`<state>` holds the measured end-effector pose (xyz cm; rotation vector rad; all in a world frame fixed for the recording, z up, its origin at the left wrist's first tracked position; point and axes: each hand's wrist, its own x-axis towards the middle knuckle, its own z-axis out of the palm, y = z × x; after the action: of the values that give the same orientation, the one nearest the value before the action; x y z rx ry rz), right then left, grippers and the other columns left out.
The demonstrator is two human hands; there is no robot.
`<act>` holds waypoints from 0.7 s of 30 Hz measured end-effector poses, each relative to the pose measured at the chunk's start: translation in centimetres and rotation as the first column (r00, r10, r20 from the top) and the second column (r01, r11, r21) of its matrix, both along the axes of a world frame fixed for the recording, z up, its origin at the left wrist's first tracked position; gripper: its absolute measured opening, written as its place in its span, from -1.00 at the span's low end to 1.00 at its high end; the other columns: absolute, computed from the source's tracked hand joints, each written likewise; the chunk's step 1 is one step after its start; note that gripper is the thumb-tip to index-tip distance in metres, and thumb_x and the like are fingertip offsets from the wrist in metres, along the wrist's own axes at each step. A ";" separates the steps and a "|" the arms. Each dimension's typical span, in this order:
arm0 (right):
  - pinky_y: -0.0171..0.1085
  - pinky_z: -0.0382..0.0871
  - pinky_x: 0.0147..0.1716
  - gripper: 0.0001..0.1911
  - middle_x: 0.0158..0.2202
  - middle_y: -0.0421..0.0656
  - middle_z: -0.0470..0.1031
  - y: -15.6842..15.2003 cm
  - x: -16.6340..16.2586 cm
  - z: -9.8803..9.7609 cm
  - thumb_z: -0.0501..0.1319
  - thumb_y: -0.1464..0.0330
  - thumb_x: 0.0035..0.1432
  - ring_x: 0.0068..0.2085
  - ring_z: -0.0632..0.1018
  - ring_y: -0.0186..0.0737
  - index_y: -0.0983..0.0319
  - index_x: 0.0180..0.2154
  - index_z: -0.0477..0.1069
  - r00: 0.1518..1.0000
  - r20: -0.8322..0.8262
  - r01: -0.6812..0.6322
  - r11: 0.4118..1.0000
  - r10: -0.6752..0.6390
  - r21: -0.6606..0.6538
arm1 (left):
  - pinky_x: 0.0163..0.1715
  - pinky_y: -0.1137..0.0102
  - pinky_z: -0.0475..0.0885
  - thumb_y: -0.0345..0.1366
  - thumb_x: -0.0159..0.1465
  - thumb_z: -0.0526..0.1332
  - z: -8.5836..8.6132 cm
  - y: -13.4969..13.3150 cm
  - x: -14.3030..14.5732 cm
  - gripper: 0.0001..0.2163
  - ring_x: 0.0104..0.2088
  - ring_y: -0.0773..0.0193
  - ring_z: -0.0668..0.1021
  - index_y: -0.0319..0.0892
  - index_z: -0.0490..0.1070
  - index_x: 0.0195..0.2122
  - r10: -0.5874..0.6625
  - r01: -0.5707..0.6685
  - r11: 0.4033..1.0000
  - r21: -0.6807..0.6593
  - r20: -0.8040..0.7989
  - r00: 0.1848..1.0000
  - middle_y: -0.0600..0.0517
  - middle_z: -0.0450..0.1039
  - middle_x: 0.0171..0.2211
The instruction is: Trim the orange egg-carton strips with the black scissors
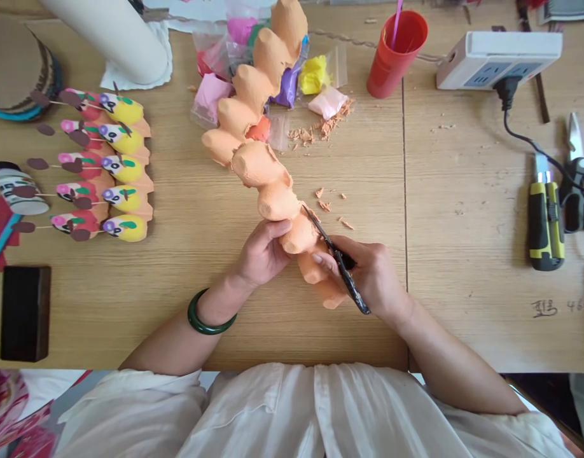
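Note:
An orange egg carton strip [275, 202], made of a row of cups, slants across the middle of the table. My left hand [264, 253] grips it from the left, thumb on top of one cup. In my right hand [368, 270] is a pair of black-handled scissors [342, 264], with the blades at the right edge of the strip. Several trimmed orange scraps [324, 205] lie just beyond the blades. Farther off, a second orange strip [254, 89] lies over bags of coloured clay [313, 75].
At left, an orange carton base [147, 162] bears several painted figures on sticks. A dark box [25, 313] lies near the front edge. Back right stand a red cup [397, 54] and a power strip [499, 60]; a utility knife [546, 219] and shears [579, 184] lie at far right.

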<state>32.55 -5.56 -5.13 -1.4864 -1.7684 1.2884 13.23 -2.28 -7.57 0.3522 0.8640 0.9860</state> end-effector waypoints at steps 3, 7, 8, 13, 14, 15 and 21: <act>-0.32 -0.05 -0.55 -0.44 -0.57 -0.32 0.09 0.4 0.3 0.7 0.29 -0.08 0.28 -0.52 0.10 -0.42 0.20 -0.49 0.25 0.975 -0.222 -0.041 0.982 -0.001 -0.186 | -0.11 0.15 0.62 -0.15 0.15 0.41 -0.3 0.1 -0.5 -0.75 -0.09 -0.10 0.71 -0.15 0.64 -0.20 -0.074 0.075 0.997 -0.035 0.039 0.997 -0.03 0.69 -0.29; -0.31 -0.10 -0.56 -0.41 -0.58 -0.33 0.06 0.8 0.5 1.0 0.24 -0.11 0.30 -0.54 0.09 -0.42 0.19 -0.51 0.19 0.916 -0.398 -0.079 0.945 -0.058 -0.319 | 0.00 0.06 0.60 -0.09 0.14 0.41 -0.3 0.3 -0.7 -0.76 0.03 -0.20 0.67 -0.11 0.62 -0.24 -0.142 0.146 0.988 -0.041 0.093 0.986 -0.06 0.70 -0.29; -0.31 -0.09 -0.55 -0.41 -0.58 -0.33 0.06 0.8 0.5 0.8 0.24 -0.12 0.30 -0.53 0.11 -0.41 0.19 -0.51 0.19 0.909 -0.413 -0.090 0.941 -0.055 -0.325 | 0.01 0.06 0.60 -0.10 0.16 0.40 -0.2 0.3 -0.7 -0.78 0.04 -0.19 0.67 -0.10 0.61 -0.25 -0.139 0.144 0.989 -0.038 0.104 0.985 -0.05 0.71 -0.27; -0.32 0.03 -0.50 -0.50 -0.49 -0.30 0.19 0.9 0.6 -0.3 0.37 -0.07 0.19 -0.46 0.21 -0.38 0.23 -0.35 0.40 0.956 -0.295 -0.086 0.952 -0.004 -0.293 | 0.01 0.14 0.59 -0.18 0.22 0.35 -0.2 0.2 -0.4 -0.78 0.04 -0.11 0.67 -0.17 0.61 -0.18 -0.092 0.096 0.995 -0.029 0.135 0.987 -0.06 0.71 -0.23; -0.32 0.04 -0.49 -0.50 -0.48 -0.30 0.20 0.9 0.6 -0.3 0.37 -0.08 0.20 -0.45 0.21 -0.38 0.23 -0.32 0.41 0.966 -0.260 -0.081 0.955 0.004 -0.285 | -0.01 0.16 0.59 -0.18 0.21 0.36 -0.2 0.2 -0.3 -0.77 0.02 -0.09 0.67 -0.18 0.61 -0.17 -0.091 0.095 0.995 -0.022 0.136 0.986 -0.07 0.71 -0.22; -0.32 0.05 -0.48 -0.50 -0.48 -0.30 0.20 0.8 0.6 -0.3 0.35 -0.09 0.21 -0.45 0.21 -0.37 0.23 -0.32 0.41 0.973 -0.231 -0.075 0.959 0.010 -0.275 | -0.04 0.18 0.59 -0.17 0.21 0.37 -0.2 0.1 -0.2 -0.76 -0.02 -0.07 0.68 -0.19 0.62 -0.17 -0.094 0.096 0.995 -0.010 0.136 0.986 -0.08 0.71 -0.22; -0.31 0.14 -0.44 -0.49 -0.49 -0.29 0.25 0.3 0.7 0.0 0.26 -0.11 0.28 -0.45 0.25 -0.35 0.23 -0.24 0.46 0.997 -0.072 -0.041 0.988 0.031 -0.151 | -0.10 0.34 0.57 -0.22 0.21 0.41 0.0 -0.3 0.3 -0.78 -0.16 0.13 0.66 -0.19 0.63 -0.16 -0.151 0.148 0.989 0.029 0.152 0.977 0.00 0.68 -0.22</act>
<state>33.21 -5.24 -5.11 -1.4769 -1.6919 1.5051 13.51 -2.61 -7.52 0.3463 0.6794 0.8694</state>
